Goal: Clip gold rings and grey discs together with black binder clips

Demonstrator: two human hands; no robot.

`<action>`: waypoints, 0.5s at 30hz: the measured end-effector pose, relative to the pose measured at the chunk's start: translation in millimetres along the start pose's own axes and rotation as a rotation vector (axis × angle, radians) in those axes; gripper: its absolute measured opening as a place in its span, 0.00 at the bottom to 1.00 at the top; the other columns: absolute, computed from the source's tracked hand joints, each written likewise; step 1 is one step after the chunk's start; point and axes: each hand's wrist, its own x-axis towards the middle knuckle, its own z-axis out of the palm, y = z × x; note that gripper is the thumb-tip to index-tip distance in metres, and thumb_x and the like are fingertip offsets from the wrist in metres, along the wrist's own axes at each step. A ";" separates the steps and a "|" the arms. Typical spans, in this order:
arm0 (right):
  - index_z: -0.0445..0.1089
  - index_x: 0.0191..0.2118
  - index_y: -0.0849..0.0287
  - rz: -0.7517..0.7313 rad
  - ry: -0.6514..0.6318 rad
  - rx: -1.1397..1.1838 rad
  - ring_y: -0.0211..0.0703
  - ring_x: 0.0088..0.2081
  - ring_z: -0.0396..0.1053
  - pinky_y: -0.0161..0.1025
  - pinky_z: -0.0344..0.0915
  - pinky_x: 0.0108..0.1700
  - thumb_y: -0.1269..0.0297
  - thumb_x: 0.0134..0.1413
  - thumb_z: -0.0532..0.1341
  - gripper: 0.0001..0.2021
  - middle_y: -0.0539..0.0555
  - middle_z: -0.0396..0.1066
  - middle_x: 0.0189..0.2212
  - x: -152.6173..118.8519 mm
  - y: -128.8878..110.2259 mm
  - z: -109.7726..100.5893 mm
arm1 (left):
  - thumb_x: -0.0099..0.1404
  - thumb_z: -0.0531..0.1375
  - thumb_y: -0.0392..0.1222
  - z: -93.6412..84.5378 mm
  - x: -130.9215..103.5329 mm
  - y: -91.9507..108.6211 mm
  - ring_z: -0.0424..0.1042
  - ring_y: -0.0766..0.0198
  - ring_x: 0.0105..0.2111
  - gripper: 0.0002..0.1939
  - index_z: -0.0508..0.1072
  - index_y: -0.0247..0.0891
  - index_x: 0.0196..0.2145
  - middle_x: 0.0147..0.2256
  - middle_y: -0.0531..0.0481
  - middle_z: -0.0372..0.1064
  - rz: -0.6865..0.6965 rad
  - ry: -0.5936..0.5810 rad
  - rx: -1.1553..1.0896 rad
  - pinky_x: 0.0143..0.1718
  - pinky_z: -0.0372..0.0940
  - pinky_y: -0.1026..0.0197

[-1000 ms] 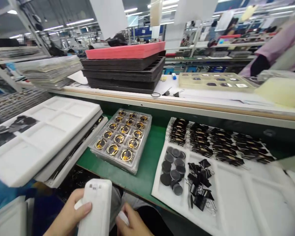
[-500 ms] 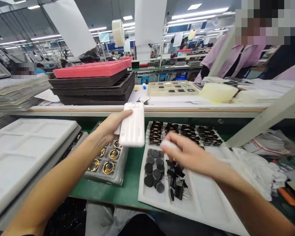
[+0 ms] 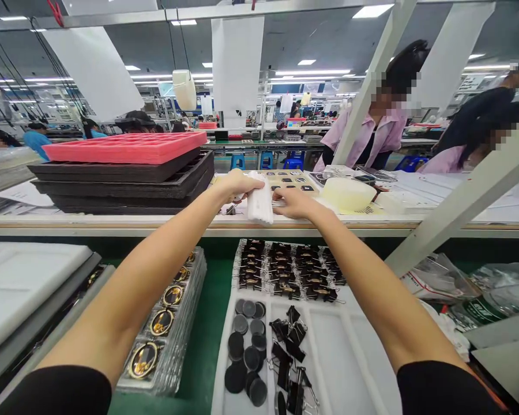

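Note:
My left hand (image 3: 239, 185) grips a white rectangular pack (image 3: 260, 203) from its left side and holds it above the shelf edge. Close to the pack's right side, my right hand (image 3: 294, 203) has its fingers curled at the shelf; what lies in them, if anything, is hidden. Behind both hands sits a pale tray (image 3: 305, 187) with small dark parts. Below them is a white foam tray (image 3: 337, 357) holding black discs (image 3: 251, 357), loose black binder clips (image 3: 288, 346) and rows of clips (image 3: 281, 268) at its far end.
Red tray (image 3: 125, 148) tops black trays (image 3: 121, 190) on the shelf, left. Clear trays with gold-ringed round parts (image 3: 162, 321) are stacked under my left forearm. White slanted post (image 3: 462, 199) and yellowish roll (image 3: 348, 193) stand right. A person in pink (image 3: 384, 132) is beyond.
Both hands have moved forward and up to the shelf, the left carrying the white pack. My right hand has left the clips and is close beside the pack. The camera view has shifted.

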 end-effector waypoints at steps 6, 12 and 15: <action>0.69 0.53 0.58 0.059 0.085 0.043 0.51 0.52 0.71 0.46 0.65 0.57 0.62 0.55 0.65 0.20 0.57 0.75 0.51 -10.1 10.9 17.0 | 0.58 0.68 0.42 0.6 23.6 7.1 0.57 0.69 0.17 0.14 0.65 0.38 0.25 0.18 0.52 0.62 -0.066 -0.168 0.210 0.22 0.55 0.62; 0.75 0.50 0.57 0.124 0.025 -0.018 0.59 0.53 0.70 0.54 0.63 0.57 0.62 0.56 0.65 0.16 0.59 0.76 0.51 -2.0 5.1 16.1 | 0.49 0.69 0.37 7.1 33.4 4.4 0.69 0.56 0.22 0.11 0.69 0.38 0.21 0.16 0.49 0.61 -0.046 -0.129 0.338 0.24 0.60 0.60; 0.75 0.52 0.59 0.123 0.022 -0.048 0.59 0.54 0.69 0.53 0.62 0.58 0.61 0.59 0.63 0.16 0.62 0.75 0.52 -2.7 4.9 15.7 | 0.46 0.69 0.33 12.1 34.6 6.9 0.76 0.43 0.32 0.08 0.74 0.38 0.24 0.19 0.44 0.68 -0.011 -0.050 0.367 0.30 0.68 0.54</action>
